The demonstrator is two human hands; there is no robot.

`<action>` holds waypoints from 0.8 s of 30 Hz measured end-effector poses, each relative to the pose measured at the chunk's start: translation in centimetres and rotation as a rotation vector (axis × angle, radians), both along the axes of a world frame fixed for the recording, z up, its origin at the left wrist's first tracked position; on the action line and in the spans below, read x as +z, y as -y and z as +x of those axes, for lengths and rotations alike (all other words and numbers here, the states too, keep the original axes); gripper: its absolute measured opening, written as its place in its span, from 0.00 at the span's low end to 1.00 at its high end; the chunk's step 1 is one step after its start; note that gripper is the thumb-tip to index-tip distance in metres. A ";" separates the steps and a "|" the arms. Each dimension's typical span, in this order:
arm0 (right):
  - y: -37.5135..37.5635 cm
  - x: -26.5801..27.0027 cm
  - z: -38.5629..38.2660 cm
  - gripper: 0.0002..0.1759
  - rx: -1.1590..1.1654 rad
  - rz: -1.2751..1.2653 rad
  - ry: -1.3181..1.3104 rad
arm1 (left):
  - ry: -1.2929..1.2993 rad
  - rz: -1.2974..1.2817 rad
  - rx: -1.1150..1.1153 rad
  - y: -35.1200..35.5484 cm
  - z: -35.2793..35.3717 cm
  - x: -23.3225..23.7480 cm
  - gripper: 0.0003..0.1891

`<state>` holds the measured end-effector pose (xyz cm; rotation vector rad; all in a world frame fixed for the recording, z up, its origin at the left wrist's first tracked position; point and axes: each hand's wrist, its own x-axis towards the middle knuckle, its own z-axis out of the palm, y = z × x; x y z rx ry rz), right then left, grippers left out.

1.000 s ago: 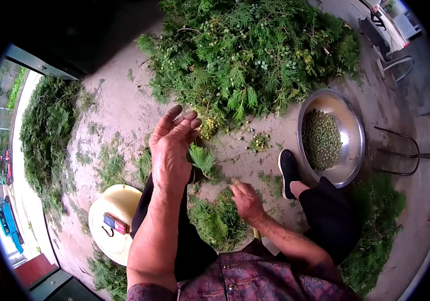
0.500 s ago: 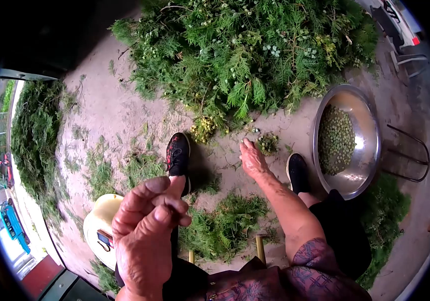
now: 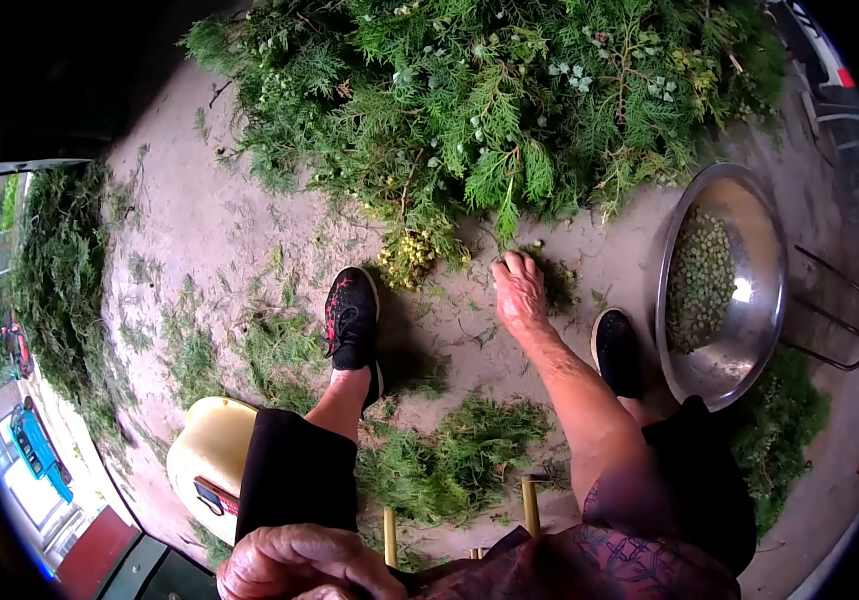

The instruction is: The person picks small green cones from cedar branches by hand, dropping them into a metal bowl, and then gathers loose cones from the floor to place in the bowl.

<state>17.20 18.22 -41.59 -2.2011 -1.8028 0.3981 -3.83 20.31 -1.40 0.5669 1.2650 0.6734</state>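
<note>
My right hand (image 3: pixel 521 292) reaches down to the concrete floor between my feet. Its fingers are bent together at a small cluster of green cones (image 3: pixel 559 284), and whatever they pinch is hidden beneath them. At the bottom edge, close to my lap, my left hand (image 3: pixel 299 562) is curled closed and partly cut off; its contents cannot be seen. Just beyond the right hand lies a big heap of cypress branches (image 3: pixel 449 110) bearing pale green cones. A yellowish cone cluster (image 3: pixel 407 260) sits by my left shoe. To the right, a steel basin (image 3: pixel 734 370) holds many loose green cones (image 3: pixel 699 280).
A pale yellow stool (image 3: pixel 204 445) with a phone on it stands at my left. Stripped sprigs (image 3: pixel 454 455) lie between my legs. More cut branches (image 3: pixel 64 270) line the left side. A bent metal frame (image 3: pixel 839 320) is beside the basin.
My left hand has dropped from in front of me to the bottom edge. The right hand has shifted slightly right and up, onto the small cone cluster. The view has tilted a little.
</note>
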 end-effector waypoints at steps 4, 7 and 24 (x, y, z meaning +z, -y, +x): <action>4.5 1.6 1.7 0.18 0.020 -0.112 -0.024 | 0.001 -0.017 -0.004 0.6 0.3 0.2 0.19; 1.2 1.2 1.5 0.22 0.051 -0.047 -0.113 | -0.018 -0.020 -0.035 0.6 0.6 0.2 0.20; 0.3 1.4 2.3 0.19 0.085 -0.158 -0.106 | -0.026 -0.089 -0.064 0.8 0.0 0.4 0.18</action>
